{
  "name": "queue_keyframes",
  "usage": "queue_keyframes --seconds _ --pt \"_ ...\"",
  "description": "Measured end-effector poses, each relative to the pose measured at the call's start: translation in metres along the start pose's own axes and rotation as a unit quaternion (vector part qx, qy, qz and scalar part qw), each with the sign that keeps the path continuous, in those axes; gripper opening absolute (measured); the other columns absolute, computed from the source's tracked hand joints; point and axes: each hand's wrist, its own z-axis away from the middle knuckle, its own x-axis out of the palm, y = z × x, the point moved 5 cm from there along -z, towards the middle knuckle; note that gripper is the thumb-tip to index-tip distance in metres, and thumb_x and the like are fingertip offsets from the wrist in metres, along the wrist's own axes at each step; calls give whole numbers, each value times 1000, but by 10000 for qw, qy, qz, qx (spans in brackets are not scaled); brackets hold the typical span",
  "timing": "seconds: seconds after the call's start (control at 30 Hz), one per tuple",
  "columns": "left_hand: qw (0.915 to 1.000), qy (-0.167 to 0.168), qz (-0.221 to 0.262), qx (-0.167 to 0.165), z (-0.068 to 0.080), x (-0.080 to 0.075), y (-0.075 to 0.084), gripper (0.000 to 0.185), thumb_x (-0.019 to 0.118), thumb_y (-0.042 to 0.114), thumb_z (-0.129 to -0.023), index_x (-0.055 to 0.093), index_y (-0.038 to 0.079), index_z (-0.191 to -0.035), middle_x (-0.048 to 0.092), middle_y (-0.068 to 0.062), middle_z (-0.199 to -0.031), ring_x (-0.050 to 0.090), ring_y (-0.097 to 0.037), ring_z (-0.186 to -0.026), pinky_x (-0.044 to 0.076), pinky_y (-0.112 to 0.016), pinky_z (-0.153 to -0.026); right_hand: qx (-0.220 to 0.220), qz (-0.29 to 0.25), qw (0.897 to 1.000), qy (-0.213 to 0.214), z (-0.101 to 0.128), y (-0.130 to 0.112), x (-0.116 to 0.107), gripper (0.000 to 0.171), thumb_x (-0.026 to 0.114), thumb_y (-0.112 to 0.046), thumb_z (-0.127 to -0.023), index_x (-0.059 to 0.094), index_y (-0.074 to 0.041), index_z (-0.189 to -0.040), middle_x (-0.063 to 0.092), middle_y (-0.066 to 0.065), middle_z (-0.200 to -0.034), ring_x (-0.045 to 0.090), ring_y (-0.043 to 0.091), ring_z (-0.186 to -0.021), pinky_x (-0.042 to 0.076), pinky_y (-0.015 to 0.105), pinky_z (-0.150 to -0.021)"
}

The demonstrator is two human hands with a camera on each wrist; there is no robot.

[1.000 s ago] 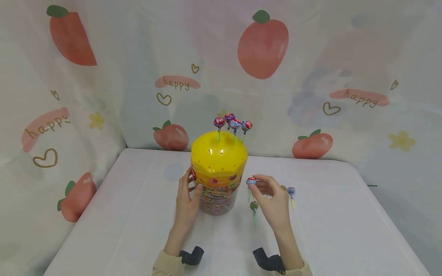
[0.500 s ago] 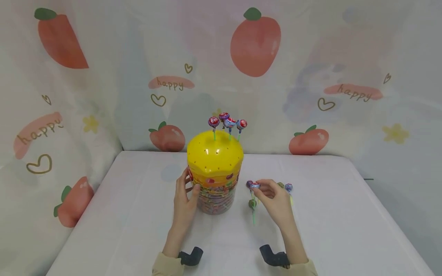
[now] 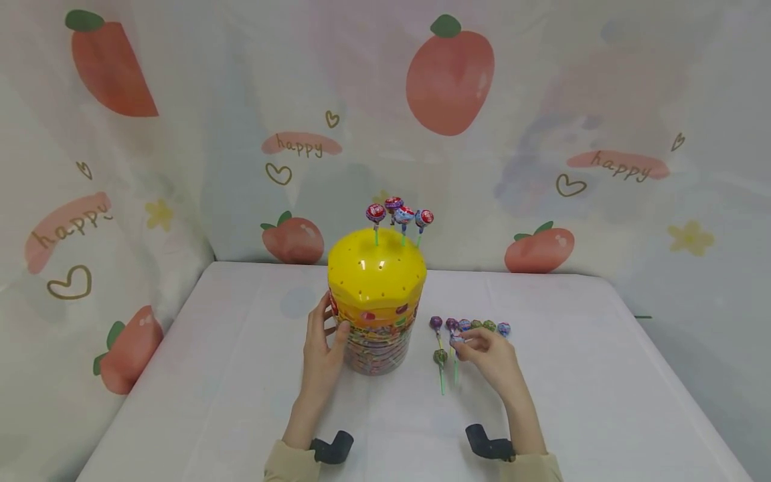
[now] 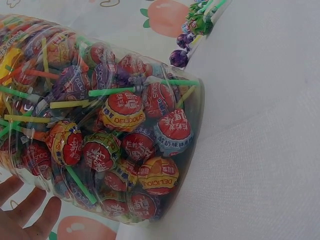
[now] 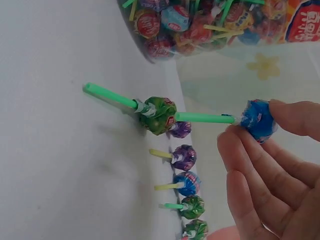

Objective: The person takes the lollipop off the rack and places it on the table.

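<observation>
A tall clear jar (image 3: 378, 348) packed with wrapped lollipops stands on the table under a yellow domed lid (image 3: 376, 276). My left hand (image 3: 323, 355) holds the jar's left side, thumb at the front and fingers reaching behind. In the right wrist view, my right hand (image 5: 272, 175) pinches a blue-wrapped lollipop (image 5: 258, 121) by its candy head, its green stick free. In the head view that hand is right of the jar, above a green lollipop (image 3: 440, 357) lying on the table. Several lollipops (image 3: 403, 215) stand upright in the lid's back holes.
Beyond my right hand lies a row of several lollipops, among them a purple one (image 3: 436, 323) at its left end and a blue one (image 3: 503, 329) at its right end. The white tabletop (image 3: 590, 375) meets a patterned cloth backdrop (image 3: 361, 80) behind.
My right hand has moved right and slightly toward me, carrying the pinched lollipop away from the jar. My left hand stays on the jar. The whole view has shifted slightly.
</observation>
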Motion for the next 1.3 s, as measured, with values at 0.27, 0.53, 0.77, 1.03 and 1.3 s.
queue_keyframes --seconds 0.27,0.53,0.77,1.03,1.3 --pt "10000 9 -6 -38 0 0 -1 62 56 33 -96 26 27 -151 41 -4 -145 46 -24 -127 48 -47 -101 197 242 9993 -189 -4 14 6 31 69 -24 -86 65 -1 -106 72 5 -76 63 10 -73 45 25 -69" --pt "10000 28 -27 -73 0 0 -1 62 56 34 -96 27 26 -151 42 -5 -145 47 -25 -127 48 -48 -101 321 540 9975 -333 -8 25 13 33 68 -28 -87 66 0 -104 67 6 -76 58 14 -70 42 25 -63" --pt "10000 28 13 -76 0 1 -2 62 56 34 -96 27 27 -151 42 -5 -145 46 -25 -127 48 -49 -101 371 504 9974 -361 -8 31 17 29 69 -22 -86 67 4 -100 68 6 -74 59 12 -64 44 24 -60" --pt "10000 36 15 -72 0 1 -2 62 56 34 -96 27 28 -151 42 -4 -145 47 -24 -127 48 -48 -101 457 423 9976 -303 -11 37 22 29 68 -19 -86 66 6 -100 68 8 -74 60 12 -62 46 24 -57" --pt "10000 25 -10 -57 0 0 -2 62 55 34 -96 27 27 -151 42 -4 -145 47 -24 -126 48 -48 -101 530 392 9975 -250 -11 39 20 32 69 -21 -86 64 5 -104 70 9 -76 60 10 -60 45 22 -57"
